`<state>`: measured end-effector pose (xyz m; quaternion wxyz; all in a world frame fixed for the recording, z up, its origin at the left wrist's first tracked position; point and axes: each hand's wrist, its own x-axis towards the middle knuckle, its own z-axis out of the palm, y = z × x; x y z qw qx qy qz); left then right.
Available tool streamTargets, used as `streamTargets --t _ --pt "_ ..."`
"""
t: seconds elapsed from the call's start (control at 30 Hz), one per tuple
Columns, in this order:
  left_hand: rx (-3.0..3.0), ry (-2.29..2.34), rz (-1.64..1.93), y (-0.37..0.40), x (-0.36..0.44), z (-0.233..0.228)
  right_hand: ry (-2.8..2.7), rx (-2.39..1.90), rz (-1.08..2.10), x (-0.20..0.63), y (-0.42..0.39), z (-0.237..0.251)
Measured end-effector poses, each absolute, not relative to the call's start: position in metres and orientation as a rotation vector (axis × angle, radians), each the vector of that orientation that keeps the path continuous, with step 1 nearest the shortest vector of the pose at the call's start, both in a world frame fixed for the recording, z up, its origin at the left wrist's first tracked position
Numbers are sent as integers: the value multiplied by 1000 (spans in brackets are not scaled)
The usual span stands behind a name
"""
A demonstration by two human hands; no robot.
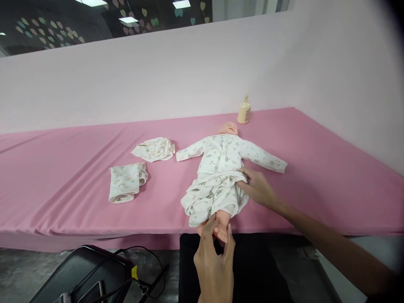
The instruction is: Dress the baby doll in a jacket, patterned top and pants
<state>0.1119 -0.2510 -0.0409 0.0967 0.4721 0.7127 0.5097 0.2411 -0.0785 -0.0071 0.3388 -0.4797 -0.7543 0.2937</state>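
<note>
A baby doll (227, 128) lies on its back, wearing a white long-sleeved top (222, 153) with small prints. Matching printed pants (211, 198) are bunched around its hips and legs. My right hand (259, 187) pinches the side of the pants near the waist, fingers closed on the cloth. Below, at the front edge of the bed, the fingers of my left hand (215, 261) close around one of the doll's feet (221, 232), which sticks out of a pant leg. The other foot is mostly hidden behind my left fingers.
The bed has a pink sheet (72, 168). On its left side lie a folded printed cloth (124, 183) and a crumpled one (154, 149). A pump bottle (244, 111) stands by the wall behind the doll. A black chair (91, 269) with cables sits at lower left.
</note>
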Motion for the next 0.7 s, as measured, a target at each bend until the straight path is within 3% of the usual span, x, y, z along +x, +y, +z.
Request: streamTargets --t 0.3,0.4,0.53,0.7 --pt "1562 2169 1350 -248 106 -55 -2135 -802 1701 294 -70 -15" --pt "1713 2155 1444 -247 104 -57 -2254 -823 1470 294 -68 -19" --pt "1847 2146 1595 -246 103 -57 -2393 -965 844 278 -55 -28" --pt "1928 2095 1681 -244 103 -54 -2156 -1297 266 266 -23 -31"
